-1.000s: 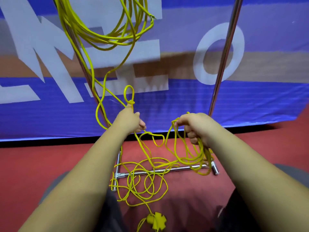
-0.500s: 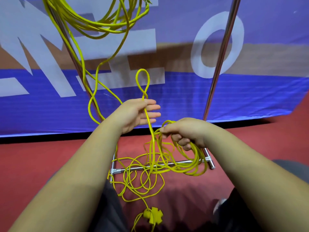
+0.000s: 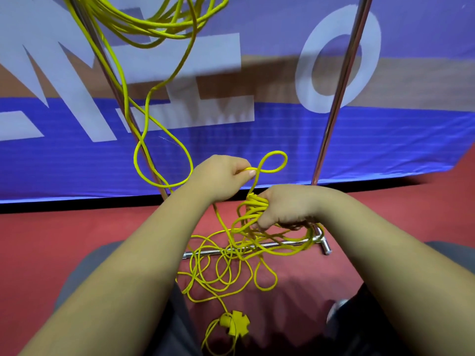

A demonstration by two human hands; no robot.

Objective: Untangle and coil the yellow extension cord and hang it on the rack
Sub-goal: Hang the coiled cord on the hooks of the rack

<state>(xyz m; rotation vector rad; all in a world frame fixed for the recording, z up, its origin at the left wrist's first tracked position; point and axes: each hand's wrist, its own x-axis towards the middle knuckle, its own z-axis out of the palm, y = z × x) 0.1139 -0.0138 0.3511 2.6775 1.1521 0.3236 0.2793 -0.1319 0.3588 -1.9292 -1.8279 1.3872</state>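
The yellow extension cord (image 3: 144, 155) hangs in loops from the top of the metal rack and runs down to my hands. My left hand (image 3: 218, 176) pinches a small loop of it that sticks out to the right. My right hand (image 3: 285, 209) grips a bundle of several coiled turns just below and to the right. More tangled cord (image 3: 221, 268) lies on the red floor over the rack's base bar (image 3: 288, 244). The cord's yellow multi-socket end (image 3: 235, 323) rests on the floor near my legs.
The rack's two upright poles, the left pole (image 3: 113, 80) and the right pole (image 3: 341, 80), stand in front of a blue banner (image 3: 334, 140) with large pale letters. My knees frame the lower corners of the view.
My left hand went from gripping the cord to open, then closed again on a loop now tipped rightward and lower. My right hand drew its coil bundle toward the left hand.
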